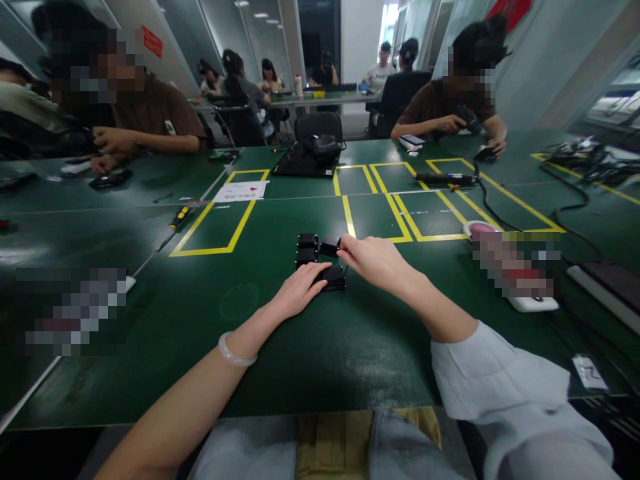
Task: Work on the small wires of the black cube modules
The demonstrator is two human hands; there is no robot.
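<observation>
Several small black boxes stand in a tight group on the green table. My right hand [373, 263] pinches one black box [330, 246] at its right end, in the far right of the group. My left hand [301, 291] lies with fingers stretched out over the near part of the group. Its fingertips touch the near right black box [333, 277], and it partly hides whatever sits at the near left. Beyond its fingers, the far left black box [307, 240] and the middle left black box [307, 256] show side by side.
Yellow tape frames mark the green table [370, 347]. A yellow-black screwdriver [180, 217] lies left, and a black power tool [447, 179] with a cable lies at the back right. Blurred-out phone-like objects flank both arms. Two co-workers sit across; a black tray [305, 163] stands between them.
</observation>
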